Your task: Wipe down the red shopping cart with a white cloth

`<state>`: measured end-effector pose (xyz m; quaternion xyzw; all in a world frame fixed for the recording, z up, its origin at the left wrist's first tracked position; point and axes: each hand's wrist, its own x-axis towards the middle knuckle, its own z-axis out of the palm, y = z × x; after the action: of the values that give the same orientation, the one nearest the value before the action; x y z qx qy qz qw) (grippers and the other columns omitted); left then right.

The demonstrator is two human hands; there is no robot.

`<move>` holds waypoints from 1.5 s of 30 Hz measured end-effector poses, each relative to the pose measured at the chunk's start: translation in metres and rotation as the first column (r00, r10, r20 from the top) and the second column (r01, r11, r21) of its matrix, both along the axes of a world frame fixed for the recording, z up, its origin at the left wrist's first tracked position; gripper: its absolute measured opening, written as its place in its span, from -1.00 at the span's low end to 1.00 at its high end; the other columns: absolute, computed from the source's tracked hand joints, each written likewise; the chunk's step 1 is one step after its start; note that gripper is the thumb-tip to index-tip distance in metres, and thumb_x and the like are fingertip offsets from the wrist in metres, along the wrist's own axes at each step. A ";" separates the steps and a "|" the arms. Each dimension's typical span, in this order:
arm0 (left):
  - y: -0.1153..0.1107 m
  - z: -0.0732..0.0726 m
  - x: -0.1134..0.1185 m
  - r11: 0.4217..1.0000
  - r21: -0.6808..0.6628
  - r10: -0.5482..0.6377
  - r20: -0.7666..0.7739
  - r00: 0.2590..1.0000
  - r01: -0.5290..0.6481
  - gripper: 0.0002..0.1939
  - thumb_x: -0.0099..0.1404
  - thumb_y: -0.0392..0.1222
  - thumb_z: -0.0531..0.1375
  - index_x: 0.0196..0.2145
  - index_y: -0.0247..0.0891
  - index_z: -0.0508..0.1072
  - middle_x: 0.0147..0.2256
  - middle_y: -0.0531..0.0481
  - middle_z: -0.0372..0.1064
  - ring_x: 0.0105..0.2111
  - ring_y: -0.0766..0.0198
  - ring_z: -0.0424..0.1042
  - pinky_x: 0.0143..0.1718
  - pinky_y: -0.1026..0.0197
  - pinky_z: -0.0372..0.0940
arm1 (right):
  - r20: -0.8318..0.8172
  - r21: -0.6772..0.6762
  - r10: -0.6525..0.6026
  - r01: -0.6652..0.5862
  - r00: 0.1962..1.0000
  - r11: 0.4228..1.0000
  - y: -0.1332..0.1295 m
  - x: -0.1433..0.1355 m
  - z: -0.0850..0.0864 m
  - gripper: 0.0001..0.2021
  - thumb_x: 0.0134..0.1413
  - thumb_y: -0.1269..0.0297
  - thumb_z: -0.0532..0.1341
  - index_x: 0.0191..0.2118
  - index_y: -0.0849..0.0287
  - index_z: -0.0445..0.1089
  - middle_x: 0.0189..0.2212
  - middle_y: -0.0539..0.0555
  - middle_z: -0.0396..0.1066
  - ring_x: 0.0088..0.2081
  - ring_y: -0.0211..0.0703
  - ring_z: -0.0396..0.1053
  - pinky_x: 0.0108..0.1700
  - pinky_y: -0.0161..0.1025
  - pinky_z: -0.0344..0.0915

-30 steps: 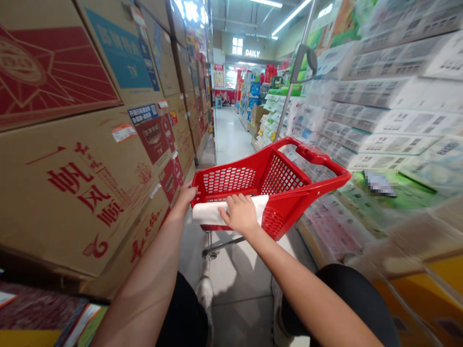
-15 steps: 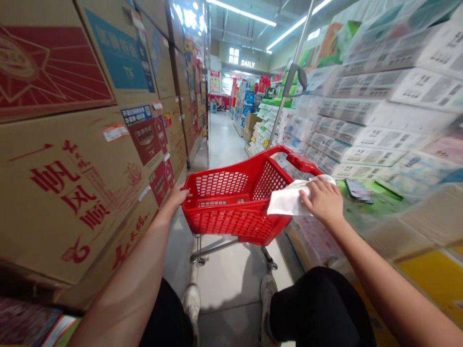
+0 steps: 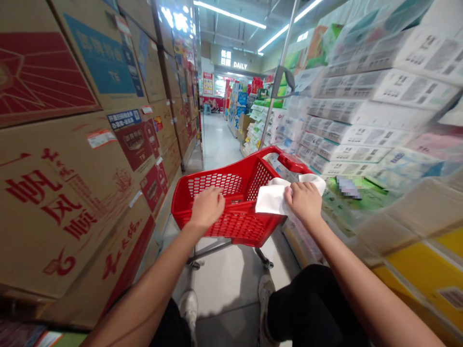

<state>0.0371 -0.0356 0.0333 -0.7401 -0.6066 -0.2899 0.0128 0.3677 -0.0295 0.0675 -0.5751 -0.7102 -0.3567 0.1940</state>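
Note:
A small red shopping cart with perforated plastic sides stands sideways in front of me, its red handle at the right. My right hand is closed on a white cloth, which lies over the cart's rim near the handle end. Part of the cloth is hidden under the fingers. My left hand is over the near rim, left of the cloth. Its fingers are blurred and partly hidden, so whether it touches the rim is unclear.
Stacked cardboard cartons wall the left side. Wrapped white packs are piled at the right, with a phone on a green pack. A metal pole rises behind the cart. The tiled aisle runs ahead.
My left hand has left the cart's far-left corner and moved right along the near rim. My right hand stays on the cloth. The whole view has shifted slightly.

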 end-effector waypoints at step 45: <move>0.062 -0.047 -0.161 0.995 0.060 0.037 0.529 0.848 -0.081 -0.70 0.08 -0.04 -0.02 -0.70 -0.18 0.03 -0.66 0.05 0.02 -0.56 0.32 0.11 -0.46 0.21 0.05 | -0.041 -0.311 0.660 -0.638 0.750 0.705 -0.010 -0.069 0.081 -0.56 0.36 0.12 0.05 0.25 0.11 0.35 0.28 0.14 0.29 0.40 0.15 0.00 0.38 0.25 -0.08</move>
<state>-0.1234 0.0267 -0.0132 -0.6121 -0.5974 -0.5051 -0.1154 0.2986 -0.0394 0.1482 -0.2977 -0.9198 -0.1719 0.1894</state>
